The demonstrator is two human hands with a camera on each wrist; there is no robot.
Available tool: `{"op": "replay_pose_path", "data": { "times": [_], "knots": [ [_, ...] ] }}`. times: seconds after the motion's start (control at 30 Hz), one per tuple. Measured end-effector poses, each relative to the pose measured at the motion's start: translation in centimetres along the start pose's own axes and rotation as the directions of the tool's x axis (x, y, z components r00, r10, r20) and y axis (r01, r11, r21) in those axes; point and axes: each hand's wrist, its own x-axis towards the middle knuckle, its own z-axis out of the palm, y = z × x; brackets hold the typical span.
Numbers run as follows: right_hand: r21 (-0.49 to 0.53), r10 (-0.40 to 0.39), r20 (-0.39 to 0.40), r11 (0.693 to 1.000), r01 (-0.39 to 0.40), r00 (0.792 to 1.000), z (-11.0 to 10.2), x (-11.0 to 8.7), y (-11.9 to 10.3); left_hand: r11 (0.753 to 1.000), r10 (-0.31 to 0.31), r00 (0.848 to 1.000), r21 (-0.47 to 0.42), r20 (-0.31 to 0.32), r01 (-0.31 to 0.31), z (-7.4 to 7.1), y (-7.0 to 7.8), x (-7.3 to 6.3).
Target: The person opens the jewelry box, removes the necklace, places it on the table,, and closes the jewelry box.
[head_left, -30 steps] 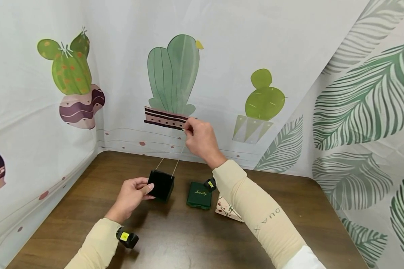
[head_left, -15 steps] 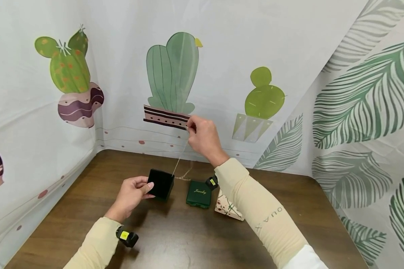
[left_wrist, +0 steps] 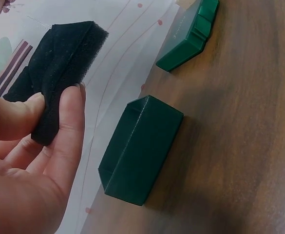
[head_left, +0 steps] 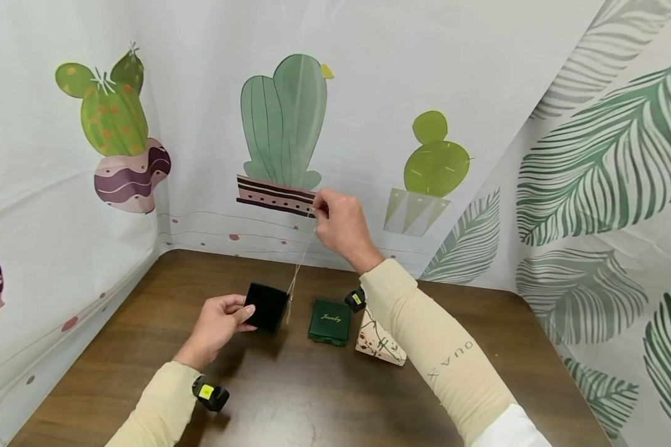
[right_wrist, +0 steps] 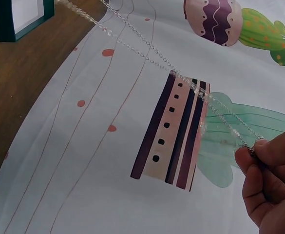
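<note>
By black pad [head_left: 266,306], chain strands [right_wrist: 195,88] hang together (apart earlier).

- White cloth [head_left: 380,49] hangs behind and along the left, meeting in a corner and slightly creased.
- Printed on it are a spotted cactus [head_left: 114,121] at left, a tall blue-green cactus [head_left: 284,130] in the middle and a round light-green cactus [head_left: 436,169] at right.
- Thin lines with reddish dots run along its lower part.
- At right, a pale sheet carries green leaves [head_left: 609,158] and grey leaves [head_left: 569,304].
- A brown wooden table [head_left: 291,403] with rounded far corners stands before it, faintly shiny.
- The light is soft.
</note>
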Motion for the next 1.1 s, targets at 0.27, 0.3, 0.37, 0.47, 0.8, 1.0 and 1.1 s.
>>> {"op": "replay_pose_path", "data": {
  "times": [0.27,0.3,0.37,0.47,0.8,1.0,1.1],
  "knots": [
    [-0.002,-0.018,-0.003,1.000,0.018,1.000,-0.4,0.0,0.1,1.000,-0.007,1.000,0.014,0.004,0.007,-0.1,-0.2,0.1],
    [-0.002,-0.018,-0.001,1.000,0.018,1.000,-0.4,0.0,0.1,1.000,-0.008,1.000,0.013,0.004,0.008,0.0,-0.2,0.0],
    [-0.003,-0.020,-0.002,1.000,0.020,1.000,-0.5,0.0,0.1,1.000,-0.006,1.000,0.011,0.006,0.006,0.0,-0.1,-0.1],
    [-0.007,-0.030,-0.006,1.000,0.030,1.000,-0.6,0.0,0.2,1.000,-0.005,1.000,0.014,0.006,0.005,0.0,-0.1,-0.1],
    [-0.013,-0.051,-0.015,0.999,0.051,0.999,-1.2,0.3,0.4,1.000,-0.007,1.000,0.020,0.007,0.007,-0.1,-0.4,-0.2],
    [-0.013,-0.063,0.032,0.998,0.064,0.998,-1.7,0.5,0.7,1.000,-0.010,1.000,0.025,-0.003,0.010,-0.3,-0.5,-0.3],
    [-0.011,-0.076,0.068,0.997,0.077,0.995,-1.9,0.6,0.9,0.999,-0.018,1.000,0.035,-0.016,0.018,-0.6,-0.6,-0.4]
  ]
}}
